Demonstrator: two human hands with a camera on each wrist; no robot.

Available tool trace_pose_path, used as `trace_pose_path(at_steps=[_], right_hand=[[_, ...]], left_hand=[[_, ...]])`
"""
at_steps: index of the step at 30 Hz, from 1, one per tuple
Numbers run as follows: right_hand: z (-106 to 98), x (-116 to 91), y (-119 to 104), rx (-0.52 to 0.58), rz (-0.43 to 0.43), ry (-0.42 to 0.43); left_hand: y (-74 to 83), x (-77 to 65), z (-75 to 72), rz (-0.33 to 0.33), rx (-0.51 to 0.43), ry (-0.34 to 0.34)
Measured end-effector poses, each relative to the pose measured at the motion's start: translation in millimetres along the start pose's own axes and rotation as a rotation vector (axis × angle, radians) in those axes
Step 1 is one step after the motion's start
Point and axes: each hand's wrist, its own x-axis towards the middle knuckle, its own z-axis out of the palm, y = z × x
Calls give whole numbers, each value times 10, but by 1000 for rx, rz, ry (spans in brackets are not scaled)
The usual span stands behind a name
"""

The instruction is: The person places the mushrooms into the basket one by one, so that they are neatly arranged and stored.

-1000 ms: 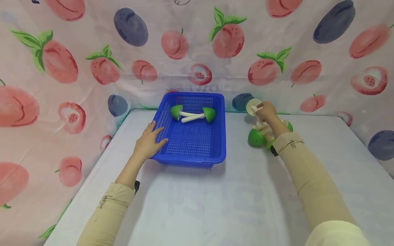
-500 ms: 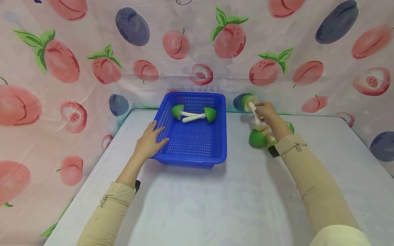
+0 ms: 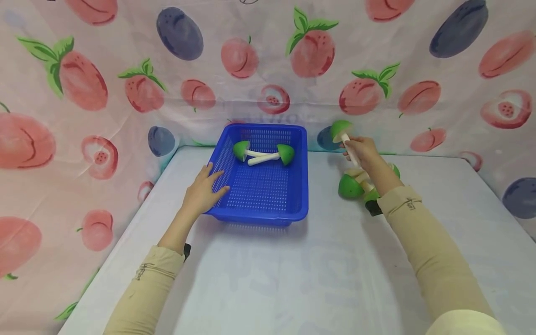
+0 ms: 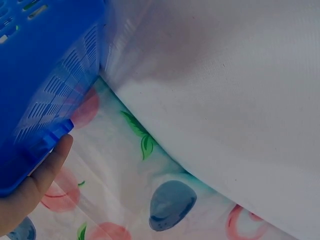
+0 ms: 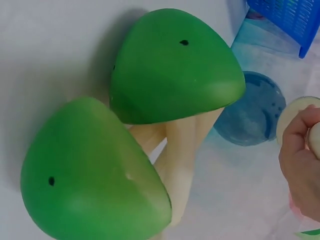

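Observation:
My right hand (image 3: 363, 151) pinches the white stem of a green-capped toy mushroom (image 3: 341, 131), holding it cap up and tilted above the back right of the table. Just below that hand lies a pile of similar mushrooms (image 3: 351, 187), with two green caps large in the right wrist view. A blue plastic basket (image 3: 300, 186) stands left of centre; two more mushrooms (image 3: 285, 154) lie in it with their stems crossing. My left hand (image 3: 202, 191) rests on the basket's left rim, fingers spread. The left wrist view shows one finger (image 4: 56, 157) against the rim.
The table (image 3: 268, 274) has a white cover. Behind it and on the left hangs a fruit-printed cloth (image 3: 268, 56), close to the back of the basket. A black wrist strap piece (image 3: 373, 208) shows beside the right sleeve, near the pile.
My right hand has lifted the mushroom off the pile, and its cap has turned from facing sideways to pointing up. The left hand and the basket stay in place.

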Motion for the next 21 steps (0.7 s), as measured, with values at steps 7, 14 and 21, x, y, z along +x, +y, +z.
trace_pose_path(at_steps=[7, 14, 21], right_hand=[[44, -37, -12, -6, -55, 87], [147, -85, -60, -69, -57, 118], [301, -163, -164, -57, -43, 85]], left_hand=[[-2, 8, 9, -4, -5, 1], [-5, 16, 28, 6, -6, 0], [-4, 5, 20, 11, -14, 10]])
